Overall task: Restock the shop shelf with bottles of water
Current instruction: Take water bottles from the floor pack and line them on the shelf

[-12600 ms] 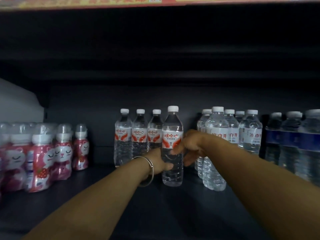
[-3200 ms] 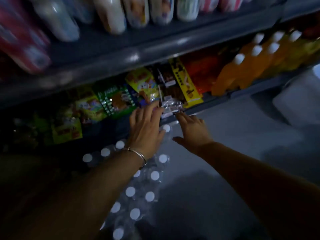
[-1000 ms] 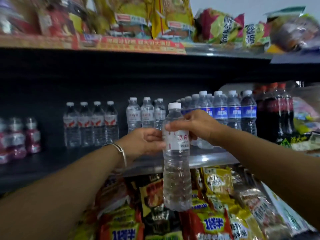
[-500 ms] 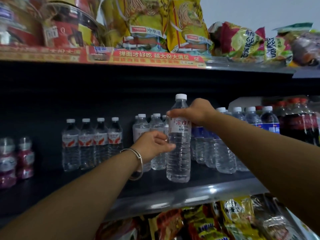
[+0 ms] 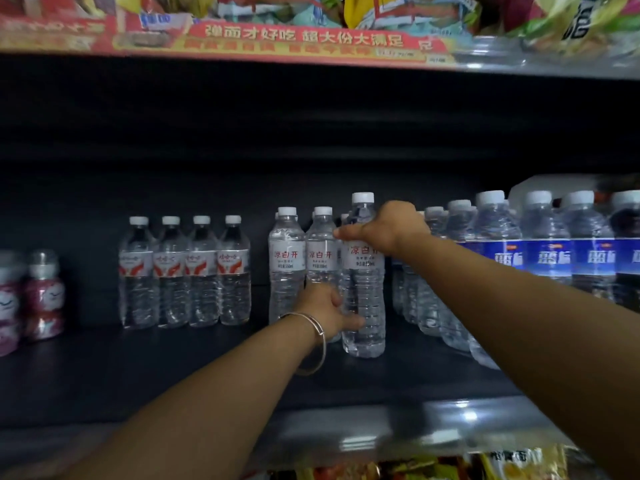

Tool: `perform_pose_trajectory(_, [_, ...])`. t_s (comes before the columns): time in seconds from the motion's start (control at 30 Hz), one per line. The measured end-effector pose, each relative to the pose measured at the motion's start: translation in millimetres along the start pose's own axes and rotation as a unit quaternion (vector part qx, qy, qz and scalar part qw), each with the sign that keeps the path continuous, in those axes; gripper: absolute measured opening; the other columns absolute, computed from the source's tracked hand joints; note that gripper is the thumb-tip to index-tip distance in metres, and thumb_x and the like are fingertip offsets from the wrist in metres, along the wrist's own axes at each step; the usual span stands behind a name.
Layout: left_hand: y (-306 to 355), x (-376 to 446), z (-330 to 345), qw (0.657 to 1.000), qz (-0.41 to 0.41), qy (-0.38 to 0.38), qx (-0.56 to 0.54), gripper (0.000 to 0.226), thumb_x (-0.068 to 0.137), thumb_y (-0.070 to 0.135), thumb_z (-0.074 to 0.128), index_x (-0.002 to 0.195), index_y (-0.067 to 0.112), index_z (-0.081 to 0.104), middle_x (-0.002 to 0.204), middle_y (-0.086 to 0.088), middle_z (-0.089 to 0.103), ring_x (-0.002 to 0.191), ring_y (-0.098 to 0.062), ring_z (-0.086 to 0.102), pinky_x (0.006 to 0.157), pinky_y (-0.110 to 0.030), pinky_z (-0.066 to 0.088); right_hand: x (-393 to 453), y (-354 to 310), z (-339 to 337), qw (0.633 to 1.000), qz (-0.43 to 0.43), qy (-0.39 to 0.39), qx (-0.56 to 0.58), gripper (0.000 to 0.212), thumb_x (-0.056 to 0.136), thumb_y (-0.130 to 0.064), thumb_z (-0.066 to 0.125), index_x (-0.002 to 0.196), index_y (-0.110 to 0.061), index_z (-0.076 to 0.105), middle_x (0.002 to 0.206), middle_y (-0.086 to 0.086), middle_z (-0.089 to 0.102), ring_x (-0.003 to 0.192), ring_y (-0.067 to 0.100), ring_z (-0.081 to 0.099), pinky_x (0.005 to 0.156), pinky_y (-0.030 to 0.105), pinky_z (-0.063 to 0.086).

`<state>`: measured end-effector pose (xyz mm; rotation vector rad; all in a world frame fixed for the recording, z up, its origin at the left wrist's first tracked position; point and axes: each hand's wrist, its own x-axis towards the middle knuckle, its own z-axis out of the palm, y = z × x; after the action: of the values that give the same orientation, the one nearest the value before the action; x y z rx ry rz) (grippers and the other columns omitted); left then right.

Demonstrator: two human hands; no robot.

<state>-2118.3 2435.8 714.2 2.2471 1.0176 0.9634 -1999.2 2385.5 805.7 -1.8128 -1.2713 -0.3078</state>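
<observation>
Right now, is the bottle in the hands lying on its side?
No, the bottle stands upright on the shelf, gripped by both hands.

shelf strip [image 5: 277,43]: red banner, white characters "弹面才好吃 超大份大满足". held bottle [image 5: 363,271]: white label, red "凉白", third character hidden by hand; small line below looks like "550ml". two bottles left of it [image 5: 287,259]: same label, "凉白开" in full. blue-label bottles [image 5: 550,259]: white characters, too blurred to read. red-label bottles [image 5: 201,265]: text unreadable.
</observation>
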Motion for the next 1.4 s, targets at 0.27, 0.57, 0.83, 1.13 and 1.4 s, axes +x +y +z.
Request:
perform_pose_trajectory(0.27, [-4,19,17,0.996,-0.007,0.024,0.088,0.034,0.070,0.029,0.080,0.082,0.012,0.053,0.084,-0.007,0.055,0.076,-0.017,0.052,0.081,-0.033,0.049,17,15,16,0.998,0.010,-0.044,0.039,0.061,0.059,-0.069,0.073,0.065,-0.015,0.046,0.078,0.004,0.056,0.073,0.020,0.059,0.058,0.027,0.046])
perform_pose_trajectory(0.57, [-4,22,21,0.991,-0.008,0.057,0.120,0.036,0.076,0.029,0.076,0.098,0.004,0.063,0.086,-0.001,0.058,0.083,-0.018,0.057,0.070,-0.022,0.041,16,38,23,0.950,0.061,-0.274,0.139,0.050,0.068,-0.023,0.083,0.107,-0.002,0.059,0.101,0.021,0.068,0.072,0.026,0.064,0.061,0.030,0.055])
perform_pose_trajectory(0.83, [-12,36,25,0.990,-0.020,0.043,0.135,0.017,0.081,0.014,0.070,0.094,0.003,0.067,0.097,-0.012,0.068,0.090,-0.023,0.064,0.078,-0.028,0.053,32,52,46,0.958,0.084,-0.202,0.185,0.043,0.070,-0.017,0.080,0.106,-0.002,0.062,0.106,0.014,0.065,0.090,0.031,0.067,0.071,0.037,0.059])
perform_pose_trajectory(1.13, [-18,44,23,0.995,-0.040,0.050,0.081,0.026,0.080,0.001,0.065,0.068,0.020,0.053,0.091,-0.008,0.065,0.095,-0.027,0.065,0.089,-0.036,0.053,44,58,57,0.954,0.084,-0.204,0.202,0.044,0.070,-0.021,0.081,0.106,-0.005,0.062,0.103,0.012,0.065,0.082,0.025,0.064,0.076,0.037,0.058])
perform_pose_trajectory(1.4, [-14,37,19,0.996,-0.030,0.034,0.074,0.027,0.080,0.000,0.065,0.066,0.019,0.053,0.099,-0.015,0.068,0.095,-0.030,0.065,0.090,-0.041,0.053,32,61,61,0.955,0.093,-0.172,0.221,0.046,0.071,-0.026,0.080,0.106,-0.003,0.063,0.102,0.011,0.066,0.071,0.018,0.060,0.070,0.030,0.056])
